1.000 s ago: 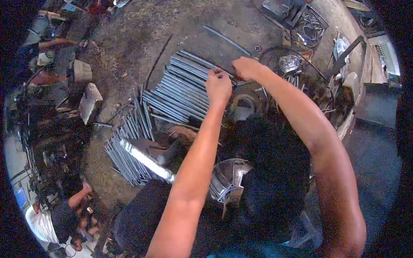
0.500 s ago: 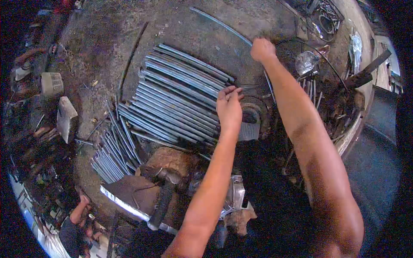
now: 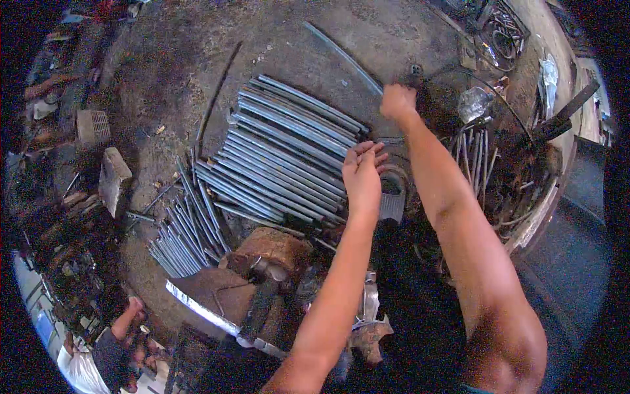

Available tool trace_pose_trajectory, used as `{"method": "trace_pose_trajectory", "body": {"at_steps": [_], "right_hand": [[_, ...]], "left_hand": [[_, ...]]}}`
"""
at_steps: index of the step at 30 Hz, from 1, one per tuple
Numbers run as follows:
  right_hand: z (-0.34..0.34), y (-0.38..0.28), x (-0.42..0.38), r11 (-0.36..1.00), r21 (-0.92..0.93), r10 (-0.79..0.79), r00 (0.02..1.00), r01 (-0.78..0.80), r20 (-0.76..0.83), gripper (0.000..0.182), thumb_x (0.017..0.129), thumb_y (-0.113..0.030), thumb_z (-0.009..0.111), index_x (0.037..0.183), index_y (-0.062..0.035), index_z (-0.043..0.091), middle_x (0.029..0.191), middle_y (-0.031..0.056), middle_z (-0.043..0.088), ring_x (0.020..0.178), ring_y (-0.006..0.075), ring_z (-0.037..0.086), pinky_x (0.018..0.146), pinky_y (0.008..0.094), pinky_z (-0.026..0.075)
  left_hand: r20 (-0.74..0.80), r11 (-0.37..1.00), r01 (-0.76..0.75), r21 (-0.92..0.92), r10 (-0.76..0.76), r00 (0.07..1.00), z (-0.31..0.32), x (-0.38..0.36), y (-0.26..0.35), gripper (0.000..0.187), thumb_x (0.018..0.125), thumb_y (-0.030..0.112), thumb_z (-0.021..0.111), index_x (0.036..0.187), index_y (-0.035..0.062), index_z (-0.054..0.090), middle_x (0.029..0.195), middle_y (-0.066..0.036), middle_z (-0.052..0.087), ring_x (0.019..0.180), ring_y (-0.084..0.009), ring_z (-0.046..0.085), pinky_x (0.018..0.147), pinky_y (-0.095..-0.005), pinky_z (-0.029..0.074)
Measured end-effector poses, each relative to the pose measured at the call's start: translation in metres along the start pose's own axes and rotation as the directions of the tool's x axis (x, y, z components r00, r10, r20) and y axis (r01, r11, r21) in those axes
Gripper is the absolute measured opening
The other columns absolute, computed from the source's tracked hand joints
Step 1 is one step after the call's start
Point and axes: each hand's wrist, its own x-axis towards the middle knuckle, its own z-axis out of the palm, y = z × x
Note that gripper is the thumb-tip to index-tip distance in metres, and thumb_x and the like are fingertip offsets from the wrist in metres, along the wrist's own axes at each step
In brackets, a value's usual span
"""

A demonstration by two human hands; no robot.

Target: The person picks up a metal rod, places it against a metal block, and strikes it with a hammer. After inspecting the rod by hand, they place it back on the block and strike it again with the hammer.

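My right hand [image 3: 399, 103] is closed around a thin metal rod [image 3: 342, 54], whose free end points up and to the left over the dark floor. Lower and to the left, my left hand [image 3: 362, 174] hovers by the right ends of a row of metal rods [image 3: 282, 154], its fingers loosely apart and holding nothing. Those rods lie side by side on the ground. A second bunch of shorter-looking rods [image 3: 184, 236] fans out at the lower left of the row.
A rusty round block [image 3: 272, 248] and a hammer [image 3: 262, 302] are close in front of me. One dark rod [image 3: 220, 95] lies beyond the row. At right are upright rods [image 3: 478, 157] and a crumpled clear bag [image 3: 475, 105]. Another person [image 3: 115, 348] is at lower left.
My right hand has drawn back toward me with the rod, which now slants more steeply. My left hand stays by the row's right ends. The whole view has shifted slightly.
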Motion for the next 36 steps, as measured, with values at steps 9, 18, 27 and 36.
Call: {"method": "trace_pose_trajectory", "body": {"at_steps": [9,18,27,36], "right_hand": [[-0.125,-0.033,-0.062,0.976,0.122,-0.172,0.981,0.181,-0.085,0.029,0.076,-0.020,0.056,0.095,-0.0039,0.071,0.098,0.0195,0.069,0.094,0.0363,0.067,0.082,0.0458,0.054],[-0.321,-0.083,-0.211,0.954,0.149,-0.198,0.922,0.259,-0.334,0.031,0.078,-0.026,0.057,0.095,-0.0061,0.073,0.102,0.0175,0.069,0.096,0.0319,0.068,0.083,0.0419,0.055],[-0.453,-0.076,-0.471,0.600,0.051,-0.635,0.515,0.798,-0.575,0.035,0.077,-0.031,0.061,0.066,0.0024,0.065,0.067,0.0254,0.061,0.073,0.0408,0.064,0.071,0.0460,0.052],[-0.507,-0.085,-0.552,-0.070,0.368,-0.538,0.276,0.927,-0.797,0.033,0.085,-0.026,0.062,0.068,0.0023,0.061,0.048,0.0092,0.042,0.045,0.0150,0.040,0.046,0.0357,0.035]], "left_hand": [[0.063,0.963,-0.237,0.125,0.231,0.971,0.019,-0.097,0.062,0.017,0.093,0.006,0.050,0.105,-0.0039,0.054,0.096,-0.011,0.065,0.083,-0.0140,0.060,0.076,-0.0288,0.047],[0.165,0.589,-0.487,0.645,0.515,0.841,-0.031,-0.233,0.200,0.025,0.090,0.018,0.057,0.105,-0.0026,0.058,0.092,-0.014,0.067,0.086,-0.0236,0.065,0.079,-0.0339,0.049],[0.540,0.200,-0.725,0.659,0.546,0.641,-0.103,-0.391,0.237,0.044,0.096,0.024,0.056,0.131,0.0011,0.042,0.124,-0.016,0.055,0.117,-0.0218,0.051,0.098,-0.0347,0.039],[0.459,0.379,-0.789,0.483,0.658,0.597,-0.102,-0.514,0.255,0.036,0.098,0.040,0.049,0.100,0.0045,0.051,0.078,0.000,0.049,0.065,-0.0087,0.048,0.059,-0.0243,0.041]]}}
